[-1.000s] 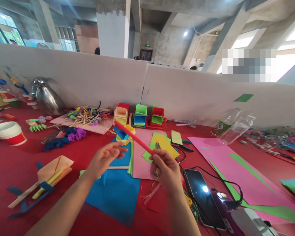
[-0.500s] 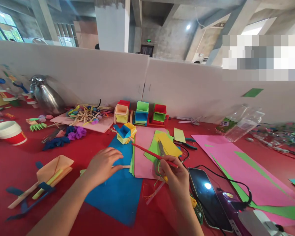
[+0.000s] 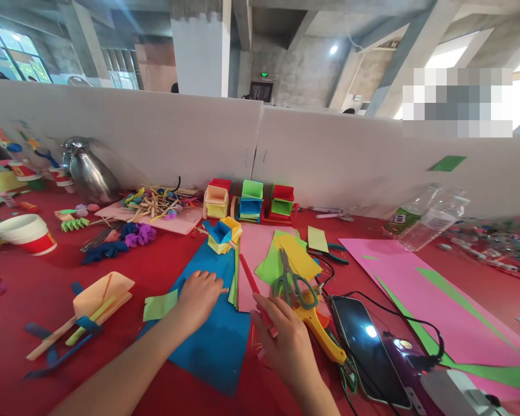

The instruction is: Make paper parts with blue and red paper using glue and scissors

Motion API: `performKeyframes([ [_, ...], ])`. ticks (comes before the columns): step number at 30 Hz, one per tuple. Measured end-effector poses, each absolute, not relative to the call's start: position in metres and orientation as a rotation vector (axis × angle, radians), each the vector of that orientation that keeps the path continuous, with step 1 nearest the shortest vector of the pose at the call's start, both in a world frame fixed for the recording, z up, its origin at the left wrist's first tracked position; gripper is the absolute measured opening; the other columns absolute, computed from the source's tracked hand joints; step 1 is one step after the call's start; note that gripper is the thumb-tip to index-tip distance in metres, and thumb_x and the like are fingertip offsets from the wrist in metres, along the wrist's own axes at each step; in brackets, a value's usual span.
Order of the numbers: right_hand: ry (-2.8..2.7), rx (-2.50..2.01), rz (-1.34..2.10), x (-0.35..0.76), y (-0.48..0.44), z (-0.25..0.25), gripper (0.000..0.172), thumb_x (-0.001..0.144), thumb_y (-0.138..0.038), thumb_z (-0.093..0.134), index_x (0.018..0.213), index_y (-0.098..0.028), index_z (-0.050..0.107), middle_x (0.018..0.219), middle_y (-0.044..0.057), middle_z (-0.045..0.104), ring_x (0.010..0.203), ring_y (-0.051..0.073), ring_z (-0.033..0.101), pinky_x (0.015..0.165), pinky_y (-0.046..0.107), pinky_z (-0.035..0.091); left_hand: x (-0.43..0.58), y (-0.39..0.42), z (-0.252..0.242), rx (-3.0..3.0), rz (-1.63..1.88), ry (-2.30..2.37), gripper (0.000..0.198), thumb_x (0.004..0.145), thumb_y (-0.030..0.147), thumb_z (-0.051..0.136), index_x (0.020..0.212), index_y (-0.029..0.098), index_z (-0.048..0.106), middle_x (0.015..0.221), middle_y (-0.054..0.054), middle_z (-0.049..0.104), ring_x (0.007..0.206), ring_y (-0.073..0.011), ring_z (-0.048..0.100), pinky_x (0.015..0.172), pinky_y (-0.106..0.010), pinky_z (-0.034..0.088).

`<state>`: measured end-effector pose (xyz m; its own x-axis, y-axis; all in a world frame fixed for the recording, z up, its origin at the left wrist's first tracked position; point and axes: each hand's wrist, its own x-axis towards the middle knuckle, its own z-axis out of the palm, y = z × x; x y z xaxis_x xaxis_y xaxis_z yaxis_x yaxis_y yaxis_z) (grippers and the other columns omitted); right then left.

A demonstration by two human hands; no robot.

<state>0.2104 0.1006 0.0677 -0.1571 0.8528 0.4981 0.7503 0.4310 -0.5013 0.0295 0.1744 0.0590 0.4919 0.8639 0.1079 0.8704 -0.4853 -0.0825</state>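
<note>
My right hand (image 3: 281,326) pinches a narrow red paper strip (image 3: 249,274), which points up and away over the pink paper (image 3: 248,294). Over a blue sheet (image 3: 219,346) is my left hand (image 3: 201,297), its fingers curled; a small pale tip shows at its right side, but what it holds is mostly hidden. Beyond the hands sits a folded blue and yellow paper box (image 3: 222,234). Green-handled scissors (image 3: 292,283) lie just past my right hand, beside a yellow-handled tool (image 3: 323,335). Left of my left forearm lies a light green paper piece (image 3: 159,306).
Three stacks of coloured paper boxes (image 3: 250,202) stand by the white partition (image 3: 156,138). A phone (image 3: 368,346) with cables lies at right. On the left are a folded peach paper model (image 3: 97,300), paper cups (image 3: 26,231) and a steel jug (image 3: 93,173).
My right hand has moved left and lower, and the red strip now points more steeply away. The scissors are uncovered. My left hand has shifted slightly right and its fingers have curled in.
</note>
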Motion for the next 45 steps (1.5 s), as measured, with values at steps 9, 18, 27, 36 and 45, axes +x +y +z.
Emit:
performKeyframes([
  [9, -2.080, -1.597, 0.932, 0.190, 0.060, 0.046, 0.061, 0.072, -0.030, 0.060, 0.129, -0.017, 0.044, 0.116, 0.012, 0.058, 0.103, 0.024, 0.057, 0.084, 0.029, 0.045, 0.017, 0.179, 0.058, -2.547, -0.280, -1.535, 0.024, 0.089, 0.030, 0.039, 0.080, 0.018, 0.057, 0.078, -0.005, 0.059, 0.080, -0.0211, 0.056, 0.070, -0.032, 0.035],
  [18, -2.271, -1.803, 0.584, 0.198, 0.104, 0.079, 0.029, 0.080, -0.016, 0.046, 0.104, -0.022, 0.061, 0.097, 0.006, 0.064, 0.088, 0.019, 0.060, 0.071, 0.025, 0.042, 0.028, 0.175, 0.044, -2.659, -0.257, -1.482, 0.014, 0.085, 0.020, 0.046, 0.084, 0.019, 0.060, 0.083, -0.005, 0.059, 0.083, -0.0219, 0.055, 0.070, -0.033, 0.040],
  [27, -2.368, -1.831, 0.493, 0.182, 0.140, 0.067, 0.027, 0.078, -0.016, 0.048, 0.103, -0.019, 0.059, 0.098, 0.006, 0.062, 0.090, 0.019, 0.058, 0.067, 0.024, 0.038, -0.043, 0.197, 0.072, -2.537, -1.068, -1.882, 0.031, 0.085, 0.041, 0.040, 0.106, 0.021, 0.053, 0.107, -0.005, 0.058, 0.095, -0.0194, 0.056, 0.079, -0.029, 0.044],
  [36, -2.309, -1.712, 0.490, 0.177, 0.175, 0.052, 0.018, 0.081, -0.021, 0.049, 0.092, -0.019, 0.063, 0.089, 0.004, 0.060, 0.077, 0.014, 0.058, 0.063, 0.021, 0.036, -0.040, 0.195, 0.074, -2.750, -1.164, -2.019, 0.035, 0.083, 0.052, 0.038, 0.088, 0.021, 0.054, 0.075, 0.000, 0.058, 0.068, -0.0152, 0.057, 0.062, -0.025, 0.043],
  [45, -2.155, -1.771, 0.470, 0.174, 0.204, 0.043, 0.028, 0.077, -0.028, 0.056, 0.101, -0.015, 0.061, 0.099, 0.011, 0.056, 0.095, 0.023, 0.052, 0.078, 0.032, 0.038, 0.029, 0.133, 0.070, -3.353, -0.365, -0.985, 0.033, 0.072, 0.048, 0.061, 0.093, 0.023, 0.062, 0.102, -0.004, 0.060, 0.095, -0.0220, 0.054, 0.079, -0.031, 0.041],
])
